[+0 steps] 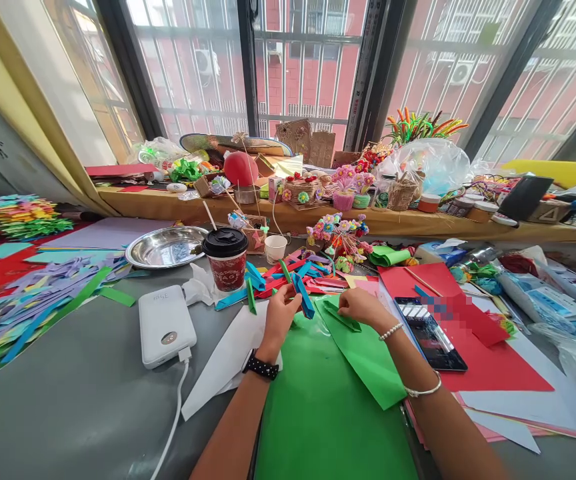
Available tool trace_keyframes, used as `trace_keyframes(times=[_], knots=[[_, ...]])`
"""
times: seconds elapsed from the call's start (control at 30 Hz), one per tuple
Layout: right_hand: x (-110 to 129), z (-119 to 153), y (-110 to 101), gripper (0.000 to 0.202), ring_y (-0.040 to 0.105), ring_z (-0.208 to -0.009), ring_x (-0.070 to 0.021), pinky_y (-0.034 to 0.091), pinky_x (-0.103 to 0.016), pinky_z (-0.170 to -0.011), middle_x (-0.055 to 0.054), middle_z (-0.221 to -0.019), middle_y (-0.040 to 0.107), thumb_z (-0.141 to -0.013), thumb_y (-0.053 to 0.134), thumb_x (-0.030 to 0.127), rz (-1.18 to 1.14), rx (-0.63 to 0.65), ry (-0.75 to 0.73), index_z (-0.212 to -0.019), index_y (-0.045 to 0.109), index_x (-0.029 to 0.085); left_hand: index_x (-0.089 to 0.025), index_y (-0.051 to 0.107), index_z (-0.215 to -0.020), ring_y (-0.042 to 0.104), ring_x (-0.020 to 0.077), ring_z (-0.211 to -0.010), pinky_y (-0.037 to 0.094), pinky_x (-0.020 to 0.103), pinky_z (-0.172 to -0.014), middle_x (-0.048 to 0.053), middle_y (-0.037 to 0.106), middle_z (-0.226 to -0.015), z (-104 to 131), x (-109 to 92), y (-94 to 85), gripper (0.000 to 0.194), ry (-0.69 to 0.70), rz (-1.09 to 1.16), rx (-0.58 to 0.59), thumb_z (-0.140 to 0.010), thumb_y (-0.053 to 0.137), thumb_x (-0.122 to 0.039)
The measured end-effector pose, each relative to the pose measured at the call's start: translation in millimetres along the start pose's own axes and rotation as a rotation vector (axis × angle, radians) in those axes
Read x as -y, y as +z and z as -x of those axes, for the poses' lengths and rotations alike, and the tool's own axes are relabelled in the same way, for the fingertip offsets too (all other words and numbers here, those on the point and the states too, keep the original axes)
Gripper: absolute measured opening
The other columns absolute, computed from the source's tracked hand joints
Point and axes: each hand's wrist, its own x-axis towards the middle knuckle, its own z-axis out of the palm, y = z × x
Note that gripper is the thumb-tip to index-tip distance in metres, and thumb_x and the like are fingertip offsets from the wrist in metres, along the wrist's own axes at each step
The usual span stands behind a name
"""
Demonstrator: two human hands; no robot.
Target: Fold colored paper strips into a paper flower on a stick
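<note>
My left hand (279, 319) pinches a folded blue paper piece (304, 297) between thumb and fingers, above the near edge of a heap of folded strips. To its right, my right hand (365, 309) has its fingers curled down at a narrow folded green paper piece (349, 324), which seems to be in its grip; the fingertips are partly hidden. Under this hand lies a loose green sheet (371, 363), on top of a larger green surface (335, 420). Red, blue and green folded paper strips (318, 281) are piled just beyond both hands.
A lidded coffee cup (225, 261), a white power bank (167, 327) with cable and a metal dish (165, 248) stand left. White paper (233, 353) lies beside my left forearm. At right, a tablet (431, 337) rests on red paper (498, 367). Crafts crowd the sill (178, 207).
</note>
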Motion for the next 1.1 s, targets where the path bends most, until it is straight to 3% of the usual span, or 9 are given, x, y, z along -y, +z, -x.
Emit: trace_keyframes(times=[0.07,0.13,0.23,0.43,0.67,0.97,1.1], knots=[[9,1,-4,0.014,0.058,-0.062,-0.0135,0.037,-0.019,-0.05,-0.004,-0.069,0.065,-0.071,0.05,0.021,-0.122,-0.071,-0.029,-0.068,0.062,0.015,-0.013,0.057,-0.085,0.061,0.0164,-0.07,0.05,0.024,-0.057,0.008,0.064,-0.085,0,1,0.4,0.023,0.004,-0.019,-0.01,-0.064,0.055,-0.02],[20,3,-7,0.019,0.057,-0.058,-0.0114,0.039,-0.019,-0.05,-0.003,-0.068,0.064,-0.075,0.046,0.028,-0.424,-0.165,-0.101,-0.074,0.059,0.014,-0.013,0.058,-0.086,0.061,0.0168,-0.07,0.05,0.025,-0.058,0.008,0.064,-0.086,0,1,0.9,0.024,0.014,-0.029,-0.004,-0.063,0.056,-0.019],[38,5,-4,0.016,0.056,-0.055,-0.0113,0.041,-0.02,-0.05,-0.002,-0.064,0.062,-0.072,0.05,0.028,-0.642,-0.283,-0.153,-0.069,0.057,0.014,-0.013,0.058,-0.088,0.061,0.0178,-0.073,0.05,0.026,-0.06,0.008,0.064,-0.087,1,0,1.6,0.027,0.029,-0.026,0.017,-0.062,0.058,-0.018],[51,1,14,0.008,0.056,-0.056,-0.0127,0.043,-0.023,-0.053,-0.003,-0.062,0.063,-0.07,0.052,0.02,-0.605,-0.407,-0.129,-0.065,0.056,0.016,-0.012,0.058,-0.092,0.059,0.0192,-0.082,0.05,0.027,-0.064,0.009,0.063,-0.09,5,-4,4.2,0.03,0.018,0.004,0.05,-0.063,0.058,-0.018],[47,0,12,0.007,0.054,-0.053,-0.0122,0.042,-0.023,-0.051,-0.002,-0.06,0.06,-0.07,0.052,0.02,-0.579,-0.455,-0.116,-0.064,0.053,0.016,-0.012,0.056,-0.091,0.059,0.0192,-0.081,0.051,0.028,-0.062,0.009,0.061,-0.092,8,-11,6.5,0.03,-0.046,0.11,0.087,-0.065,0.059,-0.027],[43,4,0,0.019,0.051,-0.058,-0.0113,0.042,-0.022,-0.052,-0.002,-0.066,0.057,-0.069,0.057,0.03,-0.723,-0.422,-0.172,-0.079,0.052,0.015,-0.014,0.059,-0.078,0.06,0.0165,-0.072,0.049,0.028,-0.064,0.003,0.063,-0.074,6,-14,0.7,0.031,-0.103,0.251,0.129,-0.053,0.07,-0.028],[42,6,-4,0.018,0.052,-0.062,-0.0109,0.042,-0.022,-0.054,-0.002,-0.072,0.058,-0.07,0.056,0.03,-0.728,-0.389,-0.236,-0.079,0.053,0.015,-0.014,0.064,-0.075,0.06,0.0184,-0.077,0.048,0.028,-0.065,0.005,0.065,-0.078,5,-13,-0.4,0.028,-0.1,0.237,0.18,-0.053,0.07,-0.031]])
